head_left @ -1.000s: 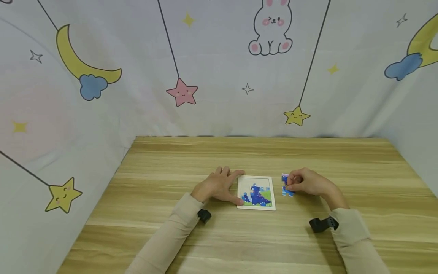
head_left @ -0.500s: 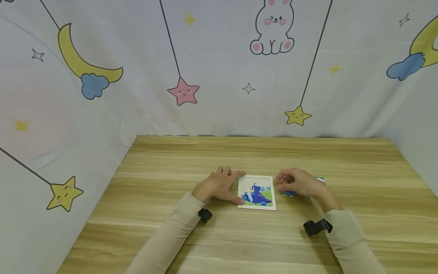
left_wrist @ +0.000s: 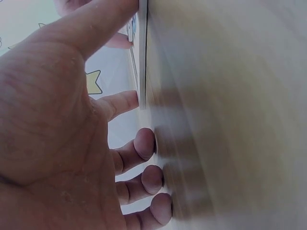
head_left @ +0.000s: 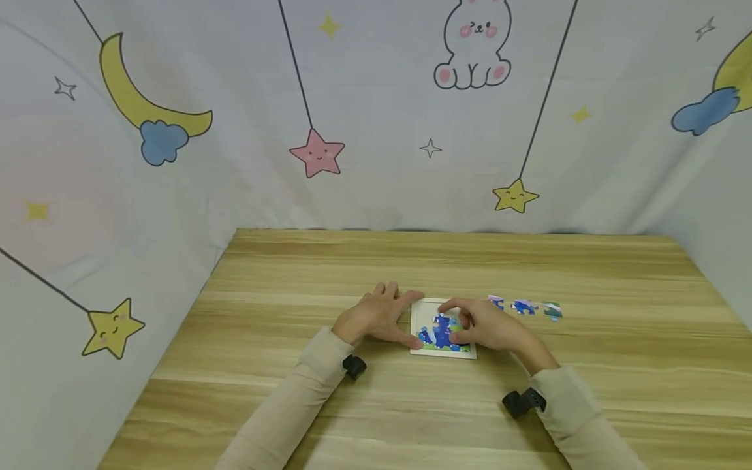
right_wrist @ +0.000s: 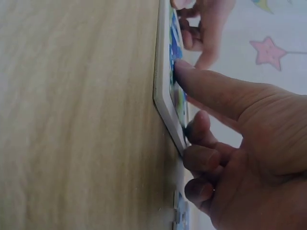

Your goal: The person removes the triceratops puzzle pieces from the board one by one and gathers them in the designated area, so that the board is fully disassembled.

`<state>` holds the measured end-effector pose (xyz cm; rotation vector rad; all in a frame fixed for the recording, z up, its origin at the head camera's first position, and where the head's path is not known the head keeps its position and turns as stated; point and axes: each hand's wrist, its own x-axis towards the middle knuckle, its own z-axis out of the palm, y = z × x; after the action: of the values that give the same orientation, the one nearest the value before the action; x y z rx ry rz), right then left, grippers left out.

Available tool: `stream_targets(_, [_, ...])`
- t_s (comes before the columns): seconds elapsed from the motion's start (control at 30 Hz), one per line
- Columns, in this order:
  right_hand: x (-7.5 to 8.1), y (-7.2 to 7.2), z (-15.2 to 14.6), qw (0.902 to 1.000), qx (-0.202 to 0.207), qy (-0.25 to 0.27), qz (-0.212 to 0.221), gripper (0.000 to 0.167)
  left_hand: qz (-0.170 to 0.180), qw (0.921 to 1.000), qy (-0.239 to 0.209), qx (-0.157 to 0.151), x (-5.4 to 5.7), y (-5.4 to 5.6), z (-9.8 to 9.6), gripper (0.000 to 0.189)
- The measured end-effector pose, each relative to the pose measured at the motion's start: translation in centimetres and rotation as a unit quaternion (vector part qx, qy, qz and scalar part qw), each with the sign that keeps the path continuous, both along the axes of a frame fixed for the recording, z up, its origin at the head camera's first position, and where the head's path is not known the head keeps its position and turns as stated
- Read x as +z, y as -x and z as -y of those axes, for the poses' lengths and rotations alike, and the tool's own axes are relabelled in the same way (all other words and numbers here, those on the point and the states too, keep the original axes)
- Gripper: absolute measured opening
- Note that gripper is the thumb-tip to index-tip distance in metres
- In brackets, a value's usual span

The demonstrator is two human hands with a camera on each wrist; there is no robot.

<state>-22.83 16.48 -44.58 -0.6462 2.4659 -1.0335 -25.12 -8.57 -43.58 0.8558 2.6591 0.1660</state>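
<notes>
The puzzle board [head_left: 424, 309], a pale frame with a blue dinosaur picture partly filled in, lies flat on the table. My left hand [head_left: 376, 316] spans its left side, thumb on the near left corner and index finger at the far left corner. Its other fingertips rest on the tabletop in the left wrist view. Over the board's right half, my right hand [head_left: 490, 326] pinches a blue puzzle piece [head_left: 444, 320] between thumb and index finger, against the picture. The palm hides part of the board, and the piece is mostly covered in the right wrist view.
Loose puzzle pieces lie right of the board: a purple-blue one [head_left: 496, 301], a blue one [head_left: 523, 307] and a green one [head_left: 552, 310]. The wooden table [head_left: 329, 405] ends at a printed cloth backdrop [head_left: 376, 189].
My right hand has moved left from the loose pieces to over the puzzle board, uncovering pieces behind it. My left hand stays at the board's left side.
</notes>
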Motion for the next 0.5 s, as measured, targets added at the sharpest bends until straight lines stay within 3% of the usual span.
stream_targets(0.5, [-0.12,-0.06,0.19,0.9999,0.003,0.008,-0.014,0.04,0.002,0.9999,0.012,0.007,0.05,0.0,-0.09,0.095])
